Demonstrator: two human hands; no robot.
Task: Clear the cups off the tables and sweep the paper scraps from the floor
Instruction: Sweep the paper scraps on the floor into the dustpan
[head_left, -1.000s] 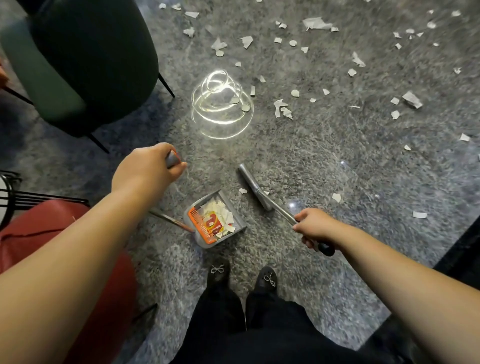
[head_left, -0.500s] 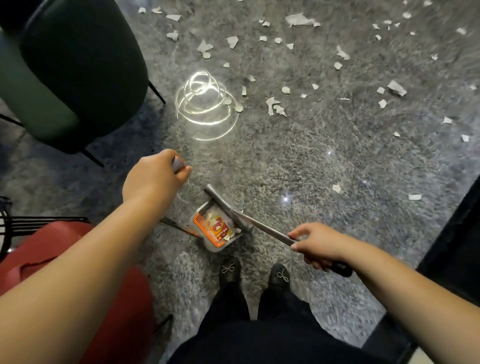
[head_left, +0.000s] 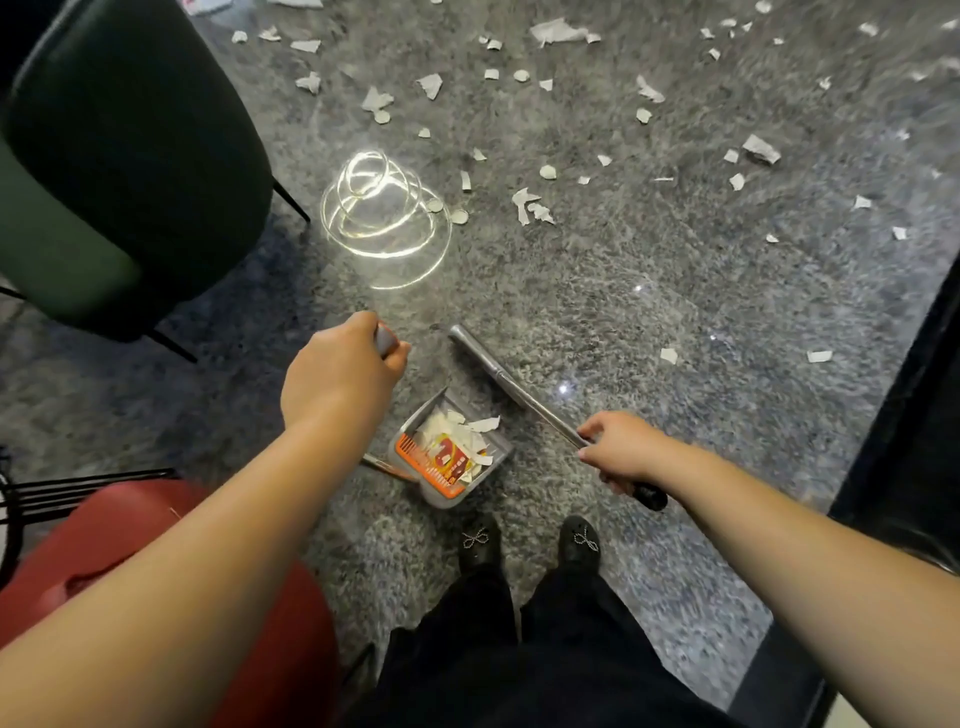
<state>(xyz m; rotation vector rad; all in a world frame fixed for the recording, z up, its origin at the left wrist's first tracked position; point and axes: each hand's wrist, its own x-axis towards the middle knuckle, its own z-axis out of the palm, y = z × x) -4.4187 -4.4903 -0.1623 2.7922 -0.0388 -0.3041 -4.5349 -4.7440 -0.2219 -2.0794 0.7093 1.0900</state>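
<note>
A café-like seating area: polished grey stone floor (head_left: 623, 312), a dark green chair (head_left: 130, 171), a red chair (head_left: 156, 571).

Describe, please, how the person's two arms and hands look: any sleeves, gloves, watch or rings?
Both arms are bare along all of their visible length; no sleeves show. The left hand and the right hand wear no gloves. No watch or bracelet shows on either wrist, and no ring shows on the visible fingers. No markings can be seen on the arms. The nails are too small to judge.
</note>
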